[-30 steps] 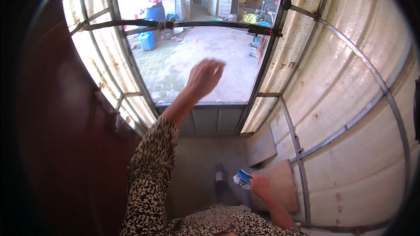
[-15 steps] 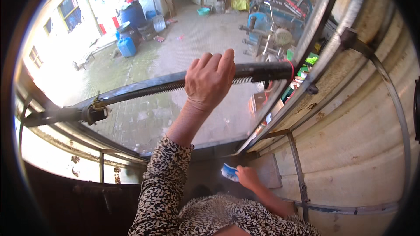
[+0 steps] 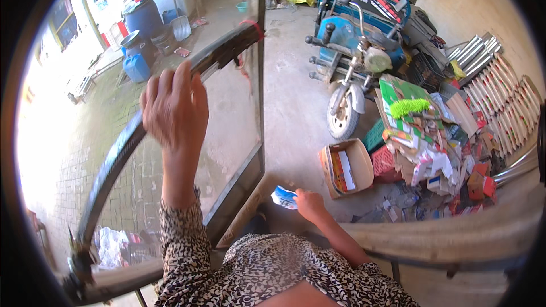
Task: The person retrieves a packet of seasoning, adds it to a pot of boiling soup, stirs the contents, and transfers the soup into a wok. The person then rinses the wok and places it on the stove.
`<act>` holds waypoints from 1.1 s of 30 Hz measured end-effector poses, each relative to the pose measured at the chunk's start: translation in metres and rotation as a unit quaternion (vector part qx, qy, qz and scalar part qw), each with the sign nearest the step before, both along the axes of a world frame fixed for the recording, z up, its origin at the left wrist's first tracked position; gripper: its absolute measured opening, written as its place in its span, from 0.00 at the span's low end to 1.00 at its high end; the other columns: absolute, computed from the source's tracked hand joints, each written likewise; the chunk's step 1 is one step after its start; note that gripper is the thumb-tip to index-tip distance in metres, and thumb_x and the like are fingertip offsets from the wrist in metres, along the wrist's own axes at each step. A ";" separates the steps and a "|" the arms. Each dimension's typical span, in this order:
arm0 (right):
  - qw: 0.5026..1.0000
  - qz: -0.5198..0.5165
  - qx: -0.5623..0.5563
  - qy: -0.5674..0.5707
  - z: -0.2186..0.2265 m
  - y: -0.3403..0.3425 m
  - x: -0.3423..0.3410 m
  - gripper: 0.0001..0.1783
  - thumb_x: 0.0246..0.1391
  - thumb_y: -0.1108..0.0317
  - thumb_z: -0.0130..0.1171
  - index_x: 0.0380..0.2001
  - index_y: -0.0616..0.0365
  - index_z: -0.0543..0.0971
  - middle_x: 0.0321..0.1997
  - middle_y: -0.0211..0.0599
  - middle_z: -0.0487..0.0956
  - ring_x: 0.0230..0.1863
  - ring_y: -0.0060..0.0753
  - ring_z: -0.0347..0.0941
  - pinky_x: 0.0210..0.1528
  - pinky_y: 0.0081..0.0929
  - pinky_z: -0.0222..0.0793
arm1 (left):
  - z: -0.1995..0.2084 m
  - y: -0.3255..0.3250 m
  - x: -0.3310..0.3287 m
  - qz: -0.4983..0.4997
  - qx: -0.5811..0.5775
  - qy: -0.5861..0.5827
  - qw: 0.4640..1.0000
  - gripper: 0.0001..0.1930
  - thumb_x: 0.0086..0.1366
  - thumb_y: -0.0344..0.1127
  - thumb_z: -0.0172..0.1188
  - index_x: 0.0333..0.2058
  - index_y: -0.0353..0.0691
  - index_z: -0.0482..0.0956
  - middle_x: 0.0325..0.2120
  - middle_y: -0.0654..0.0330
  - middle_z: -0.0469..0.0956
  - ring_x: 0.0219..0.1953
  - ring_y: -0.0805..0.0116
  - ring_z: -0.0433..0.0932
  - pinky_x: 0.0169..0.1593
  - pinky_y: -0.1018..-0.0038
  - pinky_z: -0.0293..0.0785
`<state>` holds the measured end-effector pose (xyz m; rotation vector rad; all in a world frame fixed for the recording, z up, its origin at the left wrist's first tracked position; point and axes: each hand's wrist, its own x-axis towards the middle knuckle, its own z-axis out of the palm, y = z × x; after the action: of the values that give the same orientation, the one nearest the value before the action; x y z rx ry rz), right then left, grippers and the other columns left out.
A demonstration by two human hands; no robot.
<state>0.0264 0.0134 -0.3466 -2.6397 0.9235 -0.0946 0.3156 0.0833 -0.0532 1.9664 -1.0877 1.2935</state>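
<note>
My left hand [image 3: 175,108] is closed around a dark metal bar [image 3: 227,45] that slants across a door-like metal frame [image 3: 263,96]. A red tie is wound round the bar's upper end. Lower and to the right, my right hand [image 3: 311,207] holds a small blue-and-white soft packet [image 3: 284,198] by one end, in front of my body. Its fingertips are partly hidden behind the packet's edge. Both arms wear patterned sleeves.
A blue motor tricycle [image 3: 341,40] stands beyond the frame on the right. Nearer are an open cardboard box [image 3: 371,165], a red crate [image 3: 384,162] and a heap of flattened cardboard [image 3: 415,153]. In the yard at left stand a blue barrel [image 3: 142,17] and a blue jug [image 3: 136,68].
The view has turned right, bringing the tricycle, box and cardboard heap fully into sight. My left hand and the bar now appear further left. My right hand still holds the packet.
</note>
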 end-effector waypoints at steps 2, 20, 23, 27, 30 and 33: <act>0.999 -0.008 -0.008 0.031 -0.002 -0.048 0.026 0.10 0.57 0.63 0.57 0.29 0.57 0.73 0.25 0.46 0.79 0.30 0.50 0.78 0.31 0.46 0.70 | -0.010 -0.021 0.029 -0.074 -0.028 0.022 0.997 0.13 0.56 0.29 0.63 0.42 0.42 0.81 0.34 0.59 0.80 0.38 0.60 0.78 0.43 0.66 0.73; 0.997 0.001 0.064 0.040 -0.003 -0.556 0.398 0.08 0.57 0.65 0.55 0.30 0.59 0.74 0.25 0.51 0.80 0.30 0.58 0.77 0.34 0.52 0.70 | -0.407 -0.238 0.413 0.179 0.704 0.402 0.557 0.12 0.58 0.40 0.56 0.37 0.47 0.86 0.38 0.58 0.84 0.40 0.55 0.84 0.33 0.51 0.78; 0.996 0.019 0.082 0.000 0.015 -0.650 0.498 0.11 0.57 0.63 0.56 0.30 0.60 0.73 0.25 0.52 0.79 0.31 0.60 0.76 0.34 0.53 0.69 | -0.394 -0.259 0.438 0.213 0.686 0.537 0.442 0.15 0.60 0.42 0.55 0.41 0.47 0.86 0.44 0.54 0.83 0.44 0.52 0.83 0.35 0.43 0.79; 0.994 0.050 0.090 -0.039 0.019 -0.776 0.644 0.15 0.56 0.60 0.58 0.27 0.61 0.72 0.24 0.55 0.76 0.30 0.62 0.74 0.32 0.53 0.68 | -0.415 -0.291 0.451 0.187 0.631 0.619 0.429 0.17 0.58 0.43 0.55 0.40 0.43 0.85 0.40 0.54 0.84 0.43 0.48 0.82 0.40 0.53 0.80; 0.982 0.082 0.125 -0.116 0.030 -0.871 0.756 0.17 0.57 0.59 0.59 0.27 0.62 0.70 0.24 0.57 0.73 0.29 0.64 0.72 0.28 0.47 0.65 | -0.441 -0.302 0.489 0.048 0.443 0.746 0.495 0.17 0.57 0.45 0.58 0.37 0.38 0.84 0.38 0.50 0.83 0.42 0.46 0.82 0.40 0.55 0.78; 0.975 0.105 0.146 -0.132 0.058 -0.954 0.875 0.18 0.57 0.60 0.60 0.25 0.63 0.68 0.21 0.55 0.70 0.23 0.57 0.66 0.26 0.42 0.64 | -0.515 -0.390 0.616 0.020 0.489 0.753 0.440 0.18 0.56 0.46 0.63 0.35 0.34 0.83 0.36 0.45 0.82 0.40 0.46 0.81 0.41 0.55 0.78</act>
<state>0.9015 -0.9405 -0.2887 -2.3614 0.5222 -0.2328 0.9314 -0.3068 -0.5684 2.4977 -0.5894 -1.6087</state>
